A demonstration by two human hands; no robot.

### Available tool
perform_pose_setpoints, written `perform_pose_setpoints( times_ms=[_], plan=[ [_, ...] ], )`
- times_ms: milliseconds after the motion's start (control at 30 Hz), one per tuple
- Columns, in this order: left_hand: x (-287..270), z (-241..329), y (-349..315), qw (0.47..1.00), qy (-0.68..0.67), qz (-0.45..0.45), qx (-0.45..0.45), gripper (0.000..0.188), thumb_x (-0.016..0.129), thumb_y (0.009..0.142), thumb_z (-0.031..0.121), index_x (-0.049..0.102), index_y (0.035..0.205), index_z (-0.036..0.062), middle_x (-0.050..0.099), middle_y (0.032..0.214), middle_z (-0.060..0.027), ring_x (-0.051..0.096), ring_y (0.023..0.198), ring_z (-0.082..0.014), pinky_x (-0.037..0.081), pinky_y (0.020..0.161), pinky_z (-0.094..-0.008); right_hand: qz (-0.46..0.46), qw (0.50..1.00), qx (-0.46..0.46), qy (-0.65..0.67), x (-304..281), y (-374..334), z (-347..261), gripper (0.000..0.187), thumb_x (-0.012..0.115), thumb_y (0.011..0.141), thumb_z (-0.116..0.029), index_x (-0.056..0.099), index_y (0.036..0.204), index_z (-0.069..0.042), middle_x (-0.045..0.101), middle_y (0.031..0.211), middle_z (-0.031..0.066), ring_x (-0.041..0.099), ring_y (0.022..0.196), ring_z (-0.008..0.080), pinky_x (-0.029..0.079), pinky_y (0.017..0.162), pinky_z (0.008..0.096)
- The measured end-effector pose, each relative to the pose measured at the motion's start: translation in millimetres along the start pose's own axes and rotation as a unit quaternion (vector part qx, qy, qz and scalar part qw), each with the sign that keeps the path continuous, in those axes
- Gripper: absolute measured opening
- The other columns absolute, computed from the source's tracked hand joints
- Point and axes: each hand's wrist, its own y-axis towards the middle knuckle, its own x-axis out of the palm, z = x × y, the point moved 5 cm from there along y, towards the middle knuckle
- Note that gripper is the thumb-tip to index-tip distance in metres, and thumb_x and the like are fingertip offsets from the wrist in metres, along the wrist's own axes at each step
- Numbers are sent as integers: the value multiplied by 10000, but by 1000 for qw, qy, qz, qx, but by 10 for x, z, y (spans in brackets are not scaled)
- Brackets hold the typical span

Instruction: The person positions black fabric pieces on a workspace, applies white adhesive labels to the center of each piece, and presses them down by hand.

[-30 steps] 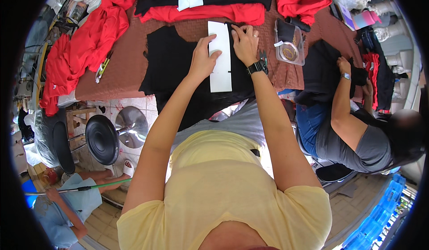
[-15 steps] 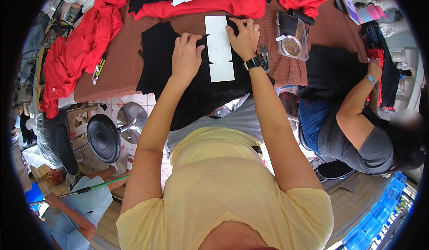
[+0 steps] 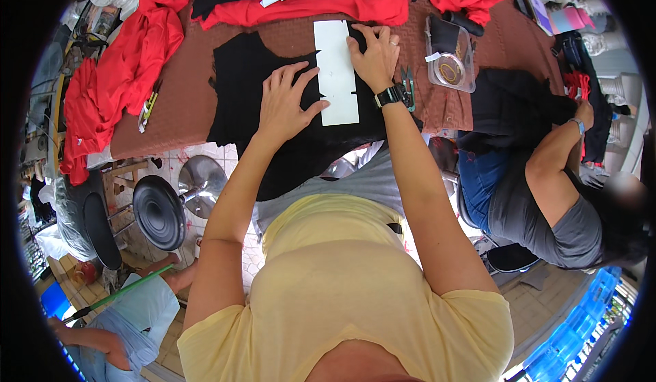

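Observation:
A white rectangular card template (image 3: 336, 74) with small notches in its long edges lies on a piece of black fabric (image 3: 239, 88). My left hand (image 3: 287, 98) rests on the fabric with fingers spread, its thumb touching the template's lower left edge. At the upper right edge of the template, my right hand (image 3: 374, 55) lies with fingers apart and bent, fingertips on the card and the cloth. A pair of thread snips (image 3: 408, 88) lies just right of my right wrist, which wears a black watch.
Brown cloth covers the table (image 3: 164, 102). Red fabric (image 3: 130, 74) is heaped at the left, and folded red and black garments (image 3: 307, 7) lie at the back. A clear plastic box (image 3: 451, 54) stands right. One person (image 3: 547, 197) sits at right, another (image 3: 123, 320) is at lower left.
My left hand has slid down along the template and its fingers have spread wider. My right hand stays nearly still. The person at lower left has shifted with a green-handled pole.

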Motion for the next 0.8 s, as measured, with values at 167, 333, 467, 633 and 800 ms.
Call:
perform_pose_setpoints(
  times_ms=[167,333,467,633,800],
  plan=[
    [19,-32,-4,1000,-6,-10,-8,657,773,866,456,579,1428,177,521,1455,-79,462,1319,-327,367,1084,-488,-2,1000,0,5,18,-7,19,326,756,848,-327,757,1162,-239,587,1092,80,519,1017,333,411,862,454],
    [-3,-27,-3,1000,-8,-18,-9,614,778,857,381,598,1406,176,529,1439,-100,459,1313,-334,360,1088,-502,-8,1000,0,1,25,-9,31,339,756,848,-330,758,1175,-243,585,1099,83,516,1027,329,411,869,450],
    [14,-48,-6,1000,-8,-26,-15,597,774,864,355,603,1409,180,524,1449,-99,456,1316,-333,359,1091,-503,-10,1000,-1,0,32,-9,34,348,757,846,-333,758,1182,-245,584,1093,83,515,1024,330,412,869,451],
    [17,-44,-7,999,8,-29,-15,596,744,904,385,583,1447,202,505,1487,-94,451,1339,-336,359,1102,-492,-11,1000,-1,-2,27,-3,34,349,758,843,-338,759,1179,-242,586,1090,85,517,1022,331,414,867,452],
    [-66,-115,6,999,2,31,-19,551,712,943,369,585,1446,182,525,1490,-112,468,1347,-345,351,1116,-514,-10,1000,-4,-1,19,-1,15,348,758,840,-339,761,1174,-241,588,1092,85,520,1021,331,415,867,453]
  ],
)
